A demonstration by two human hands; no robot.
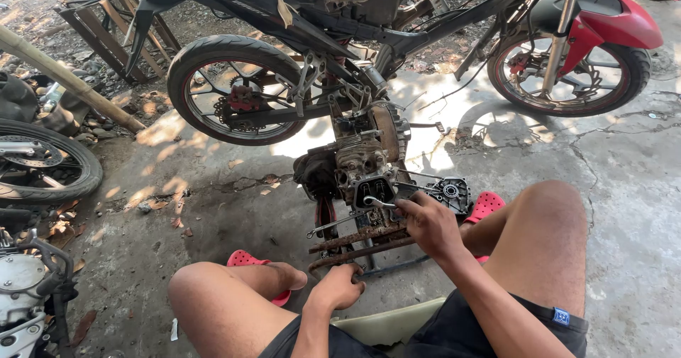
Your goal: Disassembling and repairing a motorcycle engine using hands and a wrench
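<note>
One head-worn view, steeply downward and forward, close over the hands (386, 255) and motorcycle engine (365, 163).

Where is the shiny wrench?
In the head view, the wrench is centre frame, held by the right hand against the engine, below the motorcycle's rear wheel.

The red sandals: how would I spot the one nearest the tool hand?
Start at the motorcycle engine on the concrete floor. Just right of it the right hand holds a metal tool. Behind that hand lies the red sandal, perforated, unlike the other sandal underfoot.
</note>
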